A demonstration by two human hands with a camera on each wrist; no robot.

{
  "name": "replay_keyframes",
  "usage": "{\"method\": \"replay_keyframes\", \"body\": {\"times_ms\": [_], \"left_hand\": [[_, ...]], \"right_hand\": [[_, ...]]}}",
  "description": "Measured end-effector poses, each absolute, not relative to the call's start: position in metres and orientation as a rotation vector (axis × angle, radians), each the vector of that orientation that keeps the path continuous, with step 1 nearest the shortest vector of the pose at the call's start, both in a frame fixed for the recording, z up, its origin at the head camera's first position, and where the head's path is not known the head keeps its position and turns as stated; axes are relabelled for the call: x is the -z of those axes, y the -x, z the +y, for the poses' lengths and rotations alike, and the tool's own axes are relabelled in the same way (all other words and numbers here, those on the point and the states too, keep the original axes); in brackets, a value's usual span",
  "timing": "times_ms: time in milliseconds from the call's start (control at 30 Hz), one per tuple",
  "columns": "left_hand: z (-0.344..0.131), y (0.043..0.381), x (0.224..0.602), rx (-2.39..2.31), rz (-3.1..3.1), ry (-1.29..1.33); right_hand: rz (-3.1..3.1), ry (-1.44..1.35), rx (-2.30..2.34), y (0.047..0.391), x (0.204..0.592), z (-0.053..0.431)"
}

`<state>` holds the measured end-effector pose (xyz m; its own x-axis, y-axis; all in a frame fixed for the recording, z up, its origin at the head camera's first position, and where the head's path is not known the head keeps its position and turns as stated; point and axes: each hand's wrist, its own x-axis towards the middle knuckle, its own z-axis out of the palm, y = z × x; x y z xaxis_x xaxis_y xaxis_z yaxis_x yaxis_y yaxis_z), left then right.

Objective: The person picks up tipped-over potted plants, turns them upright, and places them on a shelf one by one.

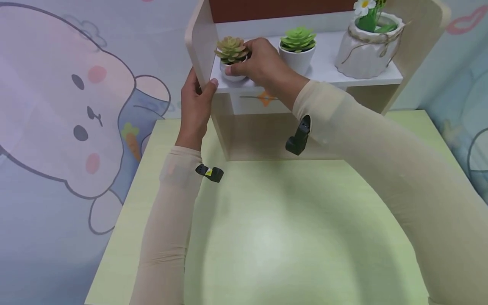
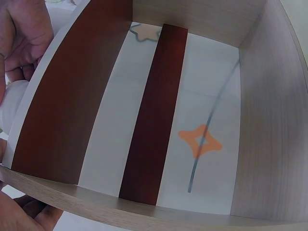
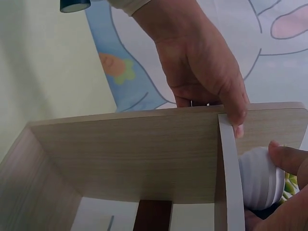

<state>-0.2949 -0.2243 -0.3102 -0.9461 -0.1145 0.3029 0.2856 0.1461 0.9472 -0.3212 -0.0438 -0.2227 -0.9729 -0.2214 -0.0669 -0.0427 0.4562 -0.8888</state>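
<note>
My right hand (image 1: 263, 63) holds a small potted succulent (image 1: 231, 51), with yellowish-green, pink-tinged leaves and a white pot, at the left end of a wooden shelf's white top board (image 1: 324, 74). In the right wrist view its ribbed pot (image 3: 260, 178) lies between thumb and fingers. My left hand (image 1: 196, 106) grips the shelf's left side panel (image 1: 200, 46), thumb at the front edge and fingers on the outer side. Right of the right hand stands a second succulent (image 1: 298, 48), bright green, in a white pot.
A white ruffled vase (image 1: 367, 48) tied with twine, holding a white flower, stands at the board's right end. Below the board is an open compartment (image 1: 267, 135). The shelf stands on a pale green table (image 1: 263, 224). A cartoon-printed wall (image 1: 45, 106) borders the left.
</note>
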Motion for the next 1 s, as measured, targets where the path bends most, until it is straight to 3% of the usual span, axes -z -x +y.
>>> {"method": "replay_keyframes", "body": {"times_ms": [500, 1000], "left_hand": [[-0.239, 0.282, 0.315, 1.925, -2.042, 0.047], [-0.23, 0.225, 0.348, 1.356, -2.335, 0.246]], "right_hand": [[2.651, 0.335, 1.36, 0.298, 0.229, -0.042], [2.57, 0.482, 1.617, 0.233, 0.265, 0.006]]}}
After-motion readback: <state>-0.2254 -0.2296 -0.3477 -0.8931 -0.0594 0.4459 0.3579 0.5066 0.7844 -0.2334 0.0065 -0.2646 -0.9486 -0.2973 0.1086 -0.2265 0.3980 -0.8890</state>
